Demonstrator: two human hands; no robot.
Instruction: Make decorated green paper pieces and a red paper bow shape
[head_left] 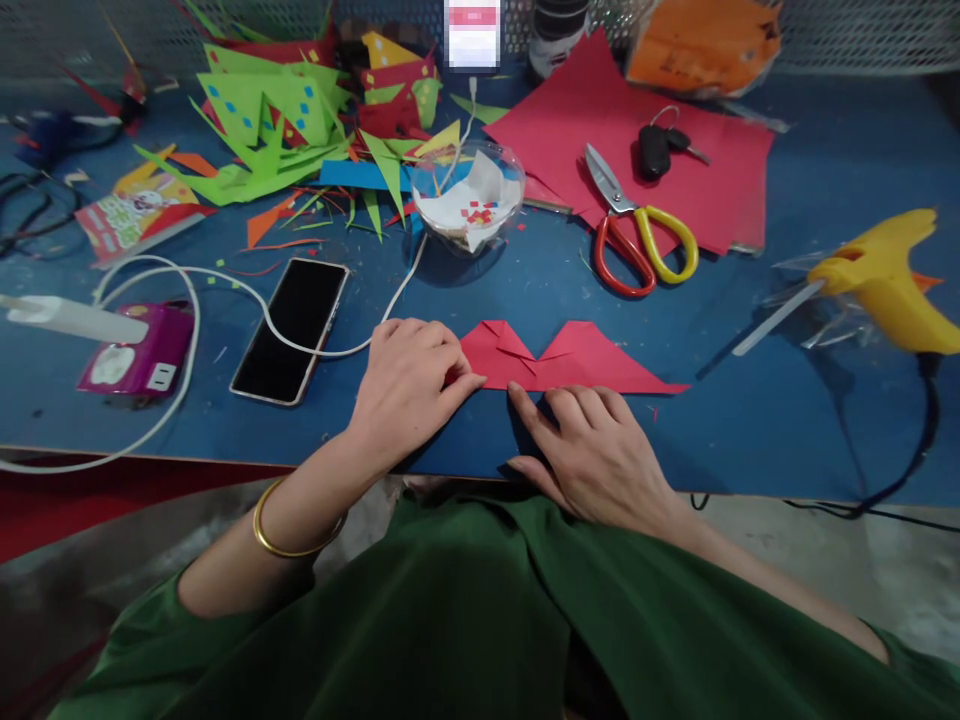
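A folded red paper (592,360) lies flat on the blue table in front of me, with two raised peaks and a notch between them. My left hand (409,385) grips its left end, thumb pressed at the lower edge and fingers curled over; that end of the paper is hidden under the hand. My right hand (592,440) rests at the lower edge, index fingertip touching the paper near its middle, thumb held apart on the table. Beyond the paper stands a clear bowl (431,215) with white paper and small red and orange bits in it.
Scissors (619,200) and keys (654,152) lie on red sheets (555,110). A yellow glue gun (877,270) is at right. At left are a phone (292,330), a white cable (191,350) and a purple power adapter (169,345). Green folded papers (262,110) and scraps pile up behind.
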